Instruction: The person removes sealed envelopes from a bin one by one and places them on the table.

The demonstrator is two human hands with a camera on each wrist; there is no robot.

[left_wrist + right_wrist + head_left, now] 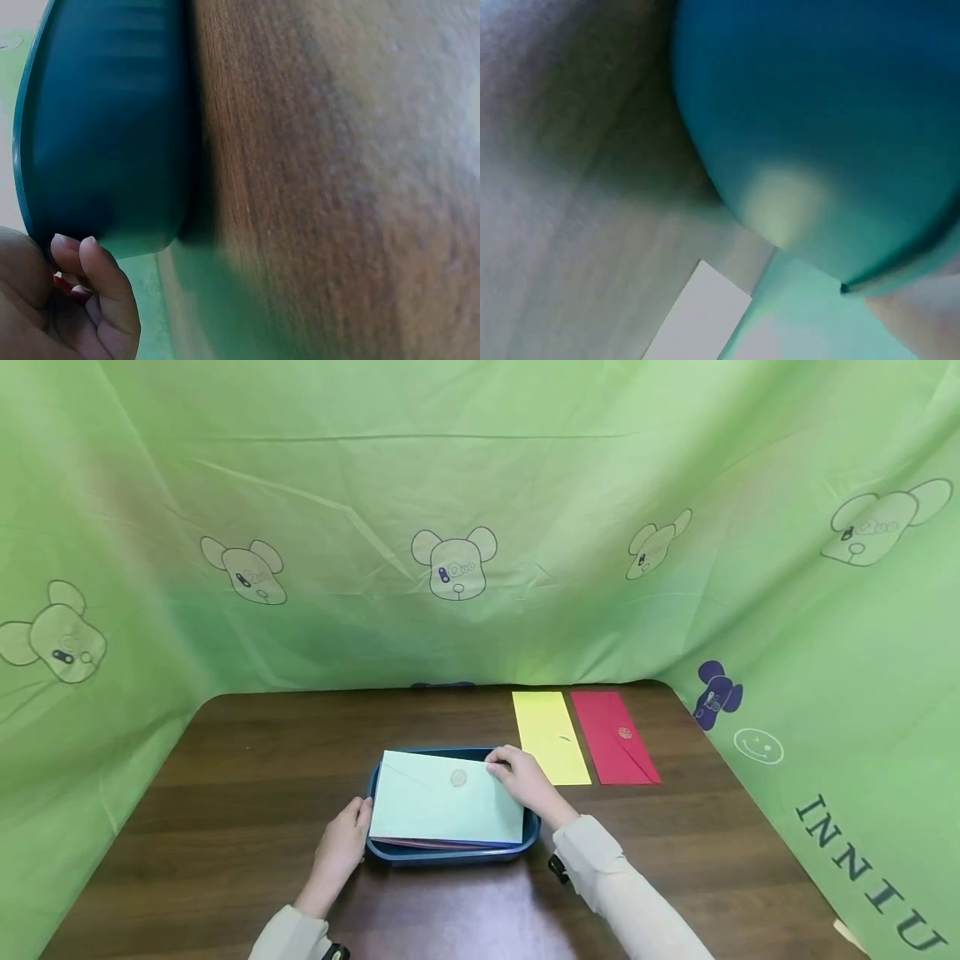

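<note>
A blue plastic bin (456, 857) sits in the middle of the table with a stack of envelopes in it. On top lies a pale mint envelope (435, 806) with a round seal, slightly tilted; edges of others show beneath it. My right hand (528, 783) pinches the mint envelope near its upper right corner. At the bin's left end, my left hand (342, 839) grips the rim, its fingers curled in the left wrist view against the bin wall (112, 127). The right wrist view shows mostly the bin's outer side (817, 112) and only a sliver of the hand.
To the right of the bin lie a yellow envelope (551, 739) and a red envelope (613, 739), side by side on the brown wooden table (262, 777). Green printed cloth (457, 460) hangs around the table's back and sides.
</note>
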